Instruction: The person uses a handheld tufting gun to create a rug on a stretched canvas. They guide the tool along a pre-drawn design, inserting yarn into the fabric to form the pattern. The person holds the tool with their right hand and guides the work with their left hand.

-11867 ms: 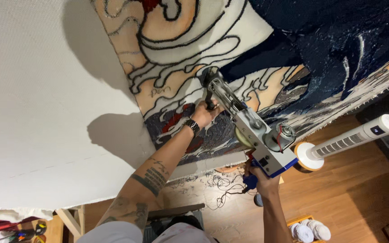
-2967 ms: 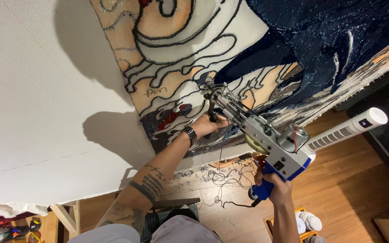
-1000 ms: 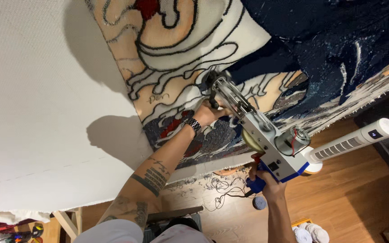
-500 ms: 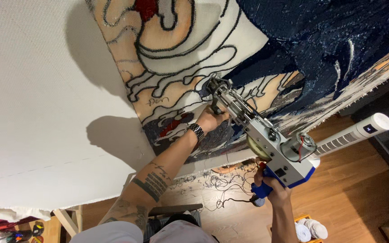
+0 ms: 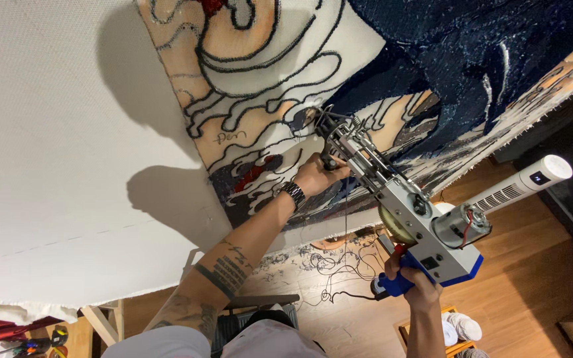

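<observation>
A metal and blue tufting gun [image 5: 399, 205] points its needle end at a stretched backing cloth [image 5: 61, 132] that carries a tufted design [image 5: 280, 79] in cream, peach, red and dark blue. My left hand [image 5: 316, 174], a watch on its wrist, grips the gun's front handle right by the cloth. My right hand [image 5: 416, 286] holds the blue rear grip low at the right. The needle tip touches the cloth at a dark outline between cream and peach areas.
A white tower fan [image 5: 522, 185] stands on the wooden floor [image 5: 538, 285] at the right. Loose dark yarn [image 5: 333, 258] lies tangled under the frame's lower edge. A wooden frame leg [image 5: 104, 321] and small tools [image 5: 34, 345] sit at the bottom left.
The gun and both hands have shifted slightly up and right along the design over the last second; grips are unchanged.
</observation>
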